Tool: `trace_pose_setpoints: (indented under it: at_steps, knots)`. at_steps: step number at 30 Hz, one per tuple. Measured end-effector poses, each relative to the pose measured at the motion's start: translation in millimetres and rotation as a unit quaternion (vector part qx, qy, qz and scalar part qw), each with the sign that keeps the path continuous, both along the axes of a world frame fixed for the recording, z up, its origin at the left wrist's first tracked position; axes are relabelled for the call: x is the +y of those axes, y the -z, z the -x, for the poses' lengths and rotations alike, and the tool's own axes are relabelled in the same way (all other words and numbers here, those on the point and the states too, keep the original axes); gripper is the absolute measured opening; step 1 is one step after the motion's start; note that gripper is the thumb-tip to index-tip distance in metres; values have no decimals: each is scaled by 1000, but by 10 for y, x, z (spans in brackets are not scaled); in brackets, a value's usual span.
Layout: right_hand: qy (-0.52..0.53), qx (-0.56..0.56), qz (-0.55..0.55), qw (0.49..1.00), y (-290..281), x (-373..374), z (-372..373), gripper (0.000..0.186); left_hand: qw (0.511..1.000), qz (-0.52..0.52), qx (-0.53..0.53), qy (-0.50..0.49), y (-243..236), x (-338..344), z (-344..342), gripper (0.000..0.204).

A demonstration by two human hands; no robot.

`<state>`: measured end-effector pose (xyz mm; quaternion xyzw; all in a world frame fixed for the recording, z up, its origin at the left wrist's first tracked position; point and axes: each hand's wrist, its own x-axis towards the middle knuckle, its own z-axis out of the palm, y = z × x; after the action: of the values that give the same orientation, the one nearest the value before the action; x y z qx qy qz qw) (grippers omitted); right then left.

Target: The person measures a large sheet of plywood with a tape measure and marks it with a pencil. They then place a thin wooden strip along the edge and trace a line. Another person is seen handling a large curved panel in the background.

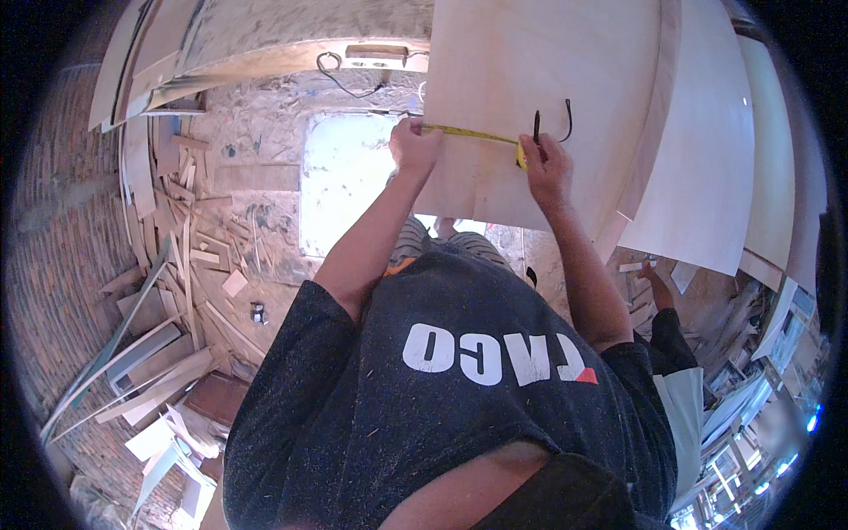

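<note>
One tape measure (477, 134), likely light with a springy blade (464, 132), lies over the pale board (503, 190) — left hand (414, 146) pinching the blade's end, right hand (548, 168) grasping the case (520, 158), probably its surest hold.

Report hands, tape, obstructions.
Left hand holds yellow tape strip at edge of pale wooden panel. Right hand grips yellow tape case. Strip extended between hands. Black curved item beside right hand, off strip.
</note>
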<state>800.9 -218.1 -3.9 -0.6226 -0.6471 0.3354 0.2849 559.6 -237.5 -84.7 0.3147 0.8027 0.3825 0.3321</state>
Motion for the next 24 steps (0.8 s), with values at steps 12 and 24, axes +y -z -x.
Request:
trace_pose_setpoints:
  at_steps: [12, 24]
  knots:
    - [-98, 179, 41, 978, 501, -47, 650, 17, 1000, -30, 5, 4, 5, -1, -8, 33]
    - [-120, 211, 42, 969, 512, 18, 576, 19, 999, -4, 11, 32, 48, -29, 35, 41]
